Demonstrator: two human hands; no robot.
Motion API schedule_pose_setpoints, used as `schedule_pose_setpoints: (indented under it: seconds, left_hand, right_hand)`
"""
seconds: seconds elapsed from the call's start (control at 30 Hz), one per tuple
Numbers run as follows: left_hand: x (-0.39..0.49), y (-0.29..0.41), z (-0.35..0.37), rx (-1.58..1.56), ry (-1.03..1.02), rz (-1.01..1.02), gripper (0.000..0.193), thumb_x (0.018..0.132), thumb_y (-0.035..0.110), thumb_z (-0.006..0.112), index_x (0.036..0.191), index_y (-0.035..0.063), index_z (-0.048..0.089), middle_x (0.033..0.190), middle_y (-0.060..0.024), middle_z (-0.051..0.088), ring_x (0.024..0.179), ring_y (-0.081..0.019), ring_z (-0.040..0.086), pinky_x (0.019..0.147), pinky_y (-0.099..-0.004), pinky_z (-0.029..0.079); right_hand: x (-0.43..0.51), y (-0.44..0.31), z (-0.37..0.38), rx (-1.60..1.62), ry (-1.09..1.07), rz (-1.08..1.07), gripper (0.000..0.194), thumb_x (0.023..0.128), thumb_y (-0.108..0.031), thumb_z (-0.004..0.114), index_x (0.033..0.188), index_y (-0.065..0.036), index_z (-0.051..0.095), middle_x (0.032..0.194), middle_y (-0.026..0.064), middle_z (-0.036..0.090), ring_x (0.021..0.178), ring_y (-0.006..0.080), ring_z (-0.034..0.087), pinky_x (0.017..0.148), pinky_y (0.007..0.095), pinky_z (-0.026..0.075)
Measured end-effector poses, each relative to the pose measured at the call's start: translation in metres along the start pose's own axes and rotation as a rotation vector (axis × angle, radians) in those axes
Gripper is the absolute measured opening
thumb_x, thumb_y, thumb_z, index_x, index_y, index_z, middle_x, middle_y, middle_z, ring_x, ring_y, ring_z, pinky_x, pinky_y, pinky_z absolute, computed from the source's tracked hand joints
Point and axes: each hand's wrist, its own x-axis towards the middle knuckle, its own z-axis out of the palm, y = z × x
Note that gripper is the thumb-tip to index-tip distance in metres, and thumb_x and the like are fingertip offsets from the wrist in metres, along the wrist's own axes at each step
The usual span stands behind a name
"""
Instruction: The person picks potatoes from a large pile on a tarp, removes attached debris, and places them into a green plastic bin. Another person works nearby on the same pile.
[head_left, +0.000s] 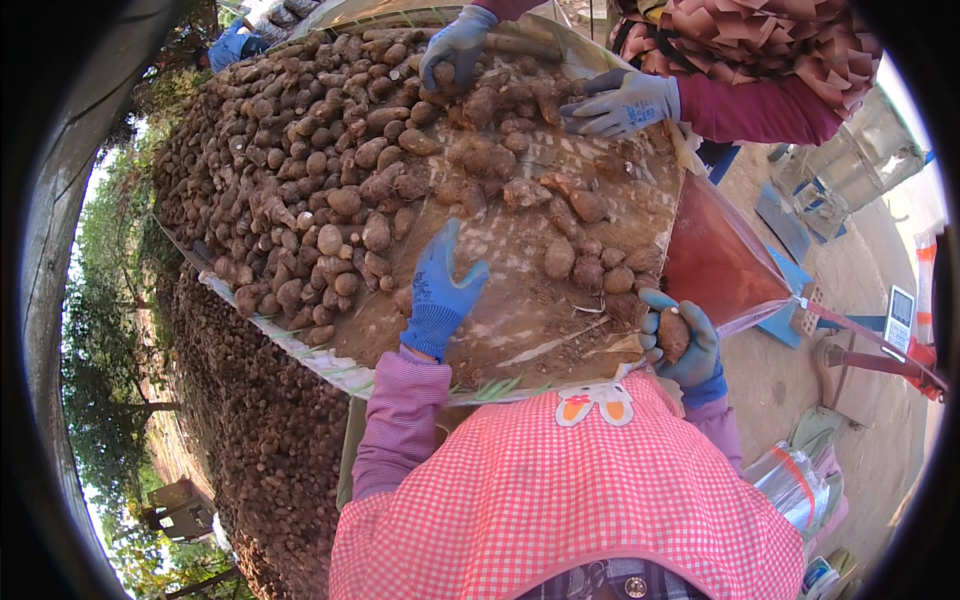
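Note:
My left hand (442, 292), in a blue work glove, is over the dirt-covered tabletop (480, 322) with its thumb and fingers apart and nothing in it. Close to its left side lies the edge of a large heap of brown taro corms (300, 172). At the table's near right corner my right hand (699, 352), gloved too, grips a single taro corm (673, 335) with a pale cut tip. Just beyond that hand sits a small cluster of corms (589, 271). A few rooty corms (529, 193) lie farther up the table.
Across the table a co-worker's gloved hand (457, 49) holds a corm, and the other (626, 103) rests near the corms. A red mesh bag (712, 259) hangs open at the right edge. A scale display (898, 319) stands farther right. Another corm pile (247, 420) lies below left.

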Motion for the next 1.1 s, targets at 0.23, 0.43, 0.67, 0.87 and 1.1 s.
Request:
schedule_pose_setpoints:
  seconds: [0.23,0.43,0.67,0.87,1.1]
  left_hand:
    - [0.092,-0.027,0.021,0.296,0.064,-0.021,0.084,0.089,0.050,0.073,0.153,0.0055,0.041,0.154,-0.0231,0.044,0.143,-0.0382,0.041,0.122,-0.0483,0.030]
    - [0.046,0.007,0.033,0.050,-0.280,0.121,0.078,0.090,0.039,0.075,0.153,0.0057,0.042,0.153,-0.0225,0.045,0.144,-0.0368,0.041,0.121,-0.0474,0.032]
    - [0.066,-0.044,0.004,-0.410,0.159,-0.035,0.072,0.088,0.023,0.080,0.148,0.0027,0.046,0.148,-0.0215,0.050,0.140,-0.0317,0.047,0.117,-0.0424,0.038]
    - [0.120,-0.007,0.063,-0.131,0.107,0.108,0.074,0.082,0.031,0.083,0.144,0.0068,0.051,0.146,-0.0212,0.049,0.140,-0.0371,0.044,0.117,-0.0465,0.036]
    - [0.071,0.036,0.036,-0.193,-0.019,0.318,0.073,0.083,0.033,0.083,0.144,0.0097,0.050,0.145,-0.0191,0.050,0.138,-0.0367,0.045,0.115,-0.0484,0.038]
  right_hand:
    - [0.031,0.028,0.036,-0.102,0.024,0.165,0.062,0.102,-0.035,0.054,0.152,-0.001,0.040,0.133,0.0197,0.062,0.113,0.0310,0.066,0.089,0.0402,0.059]
    - [0.032,0.037,0.046,-0.072,-0.028,0.183,0.061,0.103,-0.035,0.054,0.152,0.000,0.041,0.131,0.0202,0.062,0.115,0.0331,0.066,0.093,0.0414,0.058]
    - [0.027,0.044,0.032,-0.073,0.133,0.132,0.058,0.101,-0.037,0.054,0.146,-0.001,0.048,0.128,0.0173,0.065,0.110,0.0301,0.068,0.089,0.0403,0.058]
    - [0.033,0.055,0.033,-0.219,0.196,0.110,0.046,0.100,-0.041,0.054,0.108,0.001,0.070,0.110,0.0181,0.071,0.093,0.0287,0.070,0.074,0.0393,0.058]
    - [0.030,0.051,0.032,-0.018,0.294,0.100,0.049,0.101,-0.038,0.055,0.127,0.003,0.064,0.106,0.0158,0.072,0.084,0.0250,0.070,0.065,0.0344,0.059]
